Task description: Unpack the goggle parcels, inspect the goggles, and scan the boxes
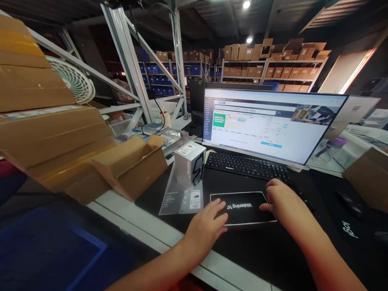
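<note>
On the black desk mat in front of me lies a flat black package with a white border and white lettering. My left hand is at its left edge, fingers spread and seemingly touching it. At the opposite edge is my right hand, thumb stretched over the package and fingers partly bent and apart from the thumb. Neither hand visibly grips anything. Left of the package, a silver-white box with a printed label stands upright on a flat grey package that carries a white sticker.
Behind the package are a keyboard and a lit monitor. A mouse rests on a mouse pad at right. An open cardboard box and stacked cartons stand at left, near a fan. Shelves of boxes fill the background.
</note>
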Available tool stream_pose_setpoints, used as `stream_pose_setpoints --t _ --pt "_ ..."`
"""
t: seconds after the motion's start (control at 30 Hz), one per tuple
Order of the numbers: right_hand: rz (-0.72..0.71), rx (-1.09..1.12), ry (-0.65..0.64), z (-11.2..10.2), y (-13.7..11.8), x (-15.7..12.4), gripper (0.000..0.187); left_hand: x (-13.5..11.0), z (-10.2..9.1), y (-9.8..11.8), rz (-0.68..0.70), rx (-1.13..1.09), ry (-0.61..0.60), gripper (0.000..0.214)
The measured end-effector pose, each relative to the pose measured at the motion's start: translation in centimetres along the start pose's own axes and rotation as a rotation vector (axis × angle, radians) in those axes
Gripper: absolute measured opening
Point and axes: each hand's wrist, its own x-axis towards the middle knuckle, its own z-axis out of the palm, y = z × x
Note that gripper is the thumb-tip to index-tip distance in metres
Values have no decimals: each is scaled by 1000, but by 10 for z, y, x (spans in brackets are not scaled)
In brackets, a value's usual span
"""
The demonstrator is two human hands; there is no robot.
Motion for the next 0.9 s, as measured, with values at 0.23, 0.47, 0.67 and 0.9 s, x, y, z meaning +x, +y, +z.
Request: stream_pose_setpoints --t 0.23,0.47,0.67,0.9 --pt "-445 309 -317 -13 -24 1 40 1 4 -8 40 -99 -87 25" --pt "-426 156 -394 30 -42 7 42 32 -53 -37 -46 137 282 42" --pt "-447 82 -366 19 -48 -3 38 73 -89 -104 -520 75 317 87" --pt "-465 33 -296 14 -43 -16 32 77 -63 -133 -758 -556 659 71"
